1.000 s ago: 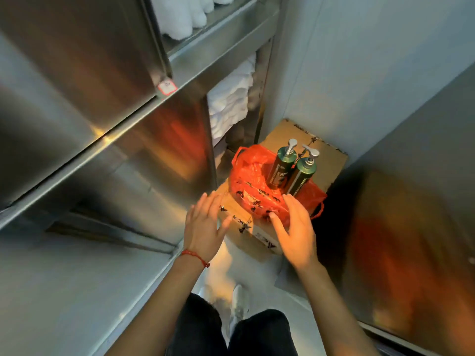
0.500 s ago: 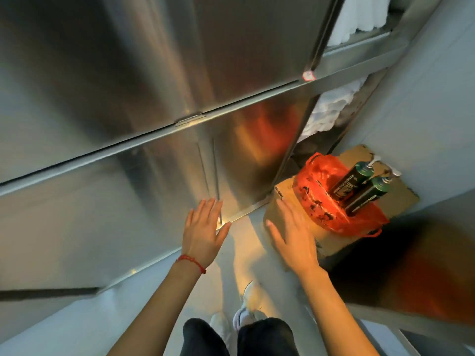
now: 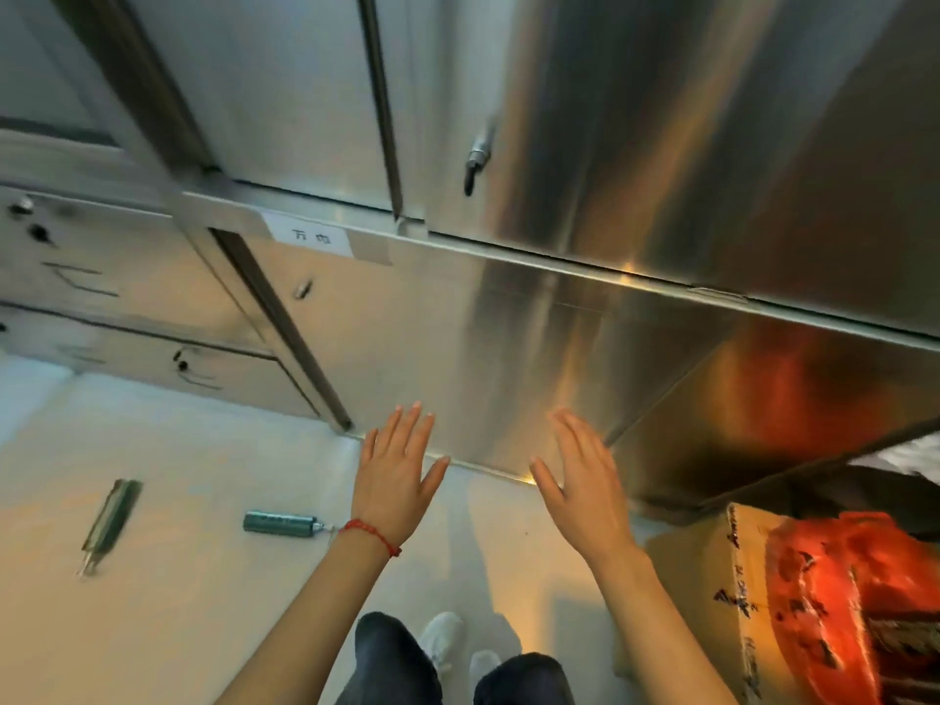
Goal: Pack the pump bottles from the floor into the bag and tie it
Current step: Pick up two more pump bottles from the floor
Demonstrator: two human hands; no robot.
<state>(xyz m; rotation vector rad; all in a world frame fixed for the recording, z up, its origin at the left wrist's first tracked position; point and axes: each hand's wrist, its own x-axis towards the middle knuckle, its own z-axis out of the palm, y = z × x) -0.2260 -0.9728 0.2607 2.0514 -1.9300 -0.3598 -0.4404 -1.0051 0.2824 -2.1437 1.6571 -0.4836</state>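
Two dark green pump bottles lie on the pale floor at the left: one (image 3: 281, 523) just left of my left wrist, the other (image 3: 109, 521) farther left and blurred. The red plastic bag (image 3: 854, 597) sits on a cardboard box (image 3: 712, 567) at the lower right edge; its contents are blurred. My left hand (image 3: 397, 480), with a red string bracelet, is held out flat with fingers spread and holds nothing. My right hand (image 3: 585, 480) is also spread and empty, to the left of the box.
Stainless steel cabinets (image 3: 508, 323) with doors, latches and a paper label (image 3: 310, 236) fill the view ahead. Drawer fronts (image 3: 127, 358) stand at the left. My legs and white shoes (image 3: 447, 643) are at the bottom centre.
The view has swung left, away from the bag and box, which now sit at the right edge. Both hands left the bag and stay spread. Two bottles on the floor came into view.
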